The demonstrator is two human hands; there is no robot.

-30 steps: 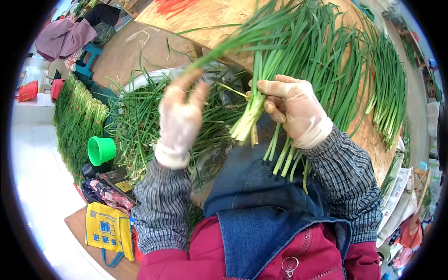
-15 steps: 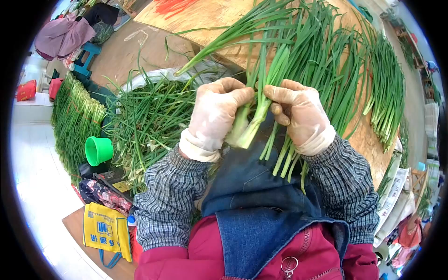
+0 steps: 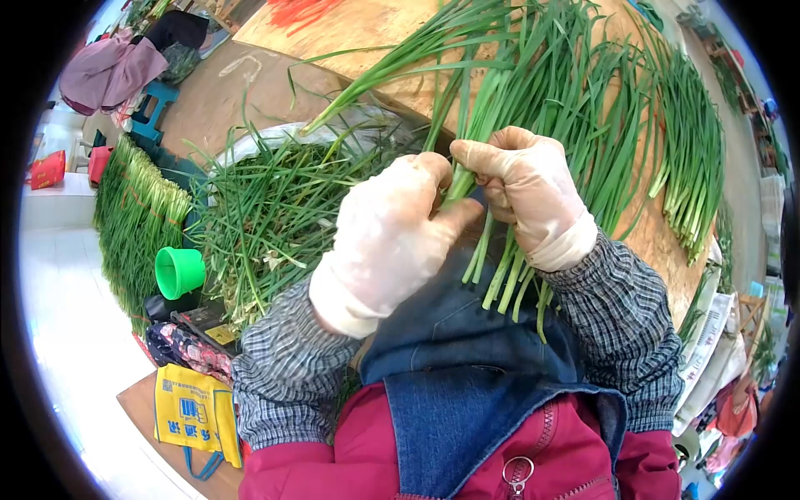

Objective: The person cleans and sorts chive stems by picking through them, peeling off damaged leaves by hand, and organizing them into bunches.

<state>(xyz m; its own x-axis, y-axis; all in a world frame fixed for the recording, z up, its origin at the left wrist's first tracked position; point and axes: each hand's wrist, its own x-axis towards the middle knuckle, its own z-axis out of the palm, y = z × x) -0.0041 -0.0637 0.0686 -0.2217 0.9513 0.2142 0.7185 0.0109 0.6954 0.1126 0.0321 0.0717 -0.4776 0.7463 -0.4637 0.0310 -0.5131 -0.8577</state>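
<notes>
My left hand (image 3: 387, 237), in a thin whitish glove, curls around the lower pale end of a few garlic chives (image 3: 460, 183); its fingers hide the stem ends. Gloved the same way, my right hand (image 3: 527, 196) pinches those chives slightly higher, between thumb and forefinger. Their green leaves run up and away over the table edge. Beneath and beside my right hand lies a spread of loose chives (image 3: 575, 108), with pale ends hanging over the edge toward my lap.
A wooden table (image 3: 379, 42) carries the chives, a neat chive bundle (image 3: 692, 158) at right and red strips (image 3: 300, 12). On the left are a heap of leafy trimmings (image 3: 267, 208), a green bucket (image 3: 180, 272), stacked tied chives (image 3: 137, 217) and a yellow bag (image 3: 196, 412).
My left hand has turned over and closed around the lower stems, which showed between my hands before. My right hand has shifted slightly left and still pinches the chives.
</notes>
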